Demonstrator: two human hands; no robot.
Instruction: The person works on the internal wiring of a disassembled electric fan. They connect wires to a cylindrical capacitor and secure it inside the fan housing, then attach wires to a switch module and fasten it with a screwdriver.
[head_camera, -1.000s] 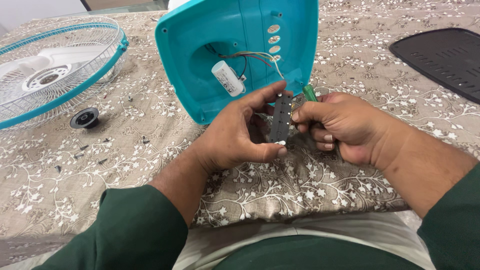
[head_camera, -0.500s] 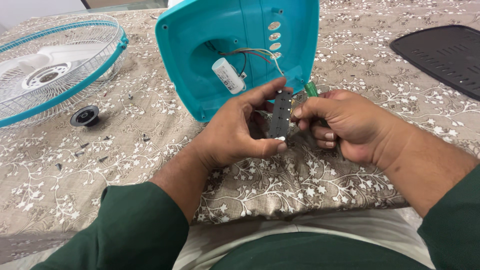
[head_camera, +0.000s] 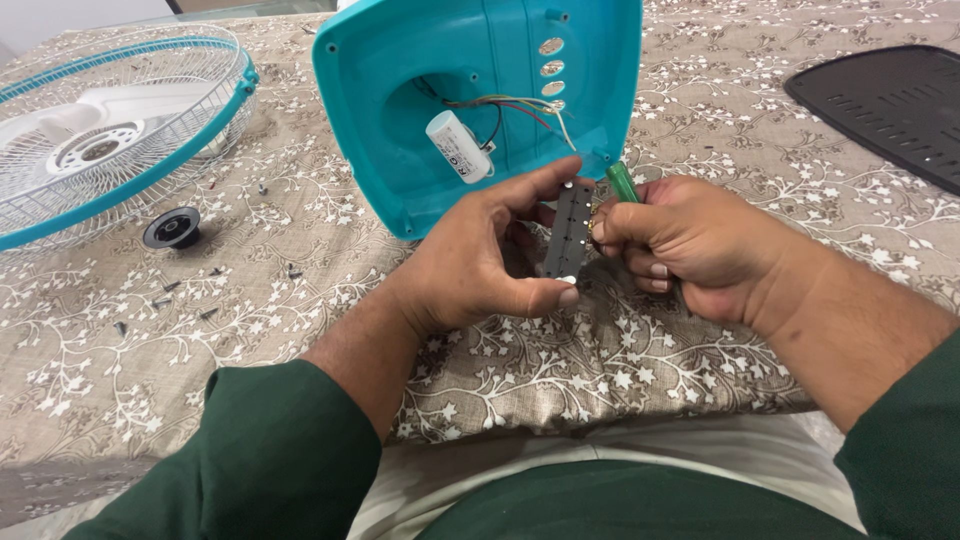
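Note:
My left hand (head_camera: 478, 262) pinches a narrow dark switch block (head_camera: 570, 231) upright between thumb and fingers. My right hand (head_camera: 690, 245) is closed around a green-handled tool (head_camera: 622, 183), its working end against the block's right edge. Just behind them lies an open teal fan base housing (head_camera: 480, 100) with a white cylindrical capacitor (head_camera: 459, 146) and coloured wires (head_camera: 520, 108) inside; the wires run down toward the block.
A teal-rimmed wire fan guard (head_camera: 110, 140) lies at the far left, with a black round nut (head_camera: 172, 228) and several small screws (head_camera: 165, 300) scattered near it. A black vented panel (head_camera: 890, 105) lies at the far right. A floral cloth (head_camera: 600, 380) covers the surface.
Both hands hold the same grip; they shifted only slightly, with the tool staying against the switch block.

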